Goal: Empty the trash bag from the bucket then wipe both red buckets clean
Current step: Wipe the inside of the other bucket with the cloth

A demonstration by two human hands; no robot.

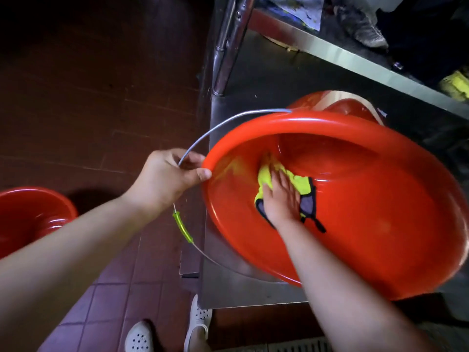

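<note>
A large red bucket (375, 212) lies tilted on a steel shelf, its mouth turned toward me. My left hand (167, 176) grips its rim at the left edge, thumb over the lip, beside the wire handle (228, 121) with its yellow-green grip. Inside the bucket, my right hand (281, 196) presses flat on a yellow-and-grey cloth (299, 184) against the inner wall. A second red bucket (28, 214) stands upright on the tiled floor at the far left, partly hidden behind my left forearm.
The steel shelf (253, 293) has a chrome leg (228, 44) at its back left corner and an upper steel shelf (355, 59) holding dark clutter and a yellow cloth (455, 85). Another red item (350, 105) sits behind the bucket. My white shoes (198, 323) stand on the tiles.
</note>
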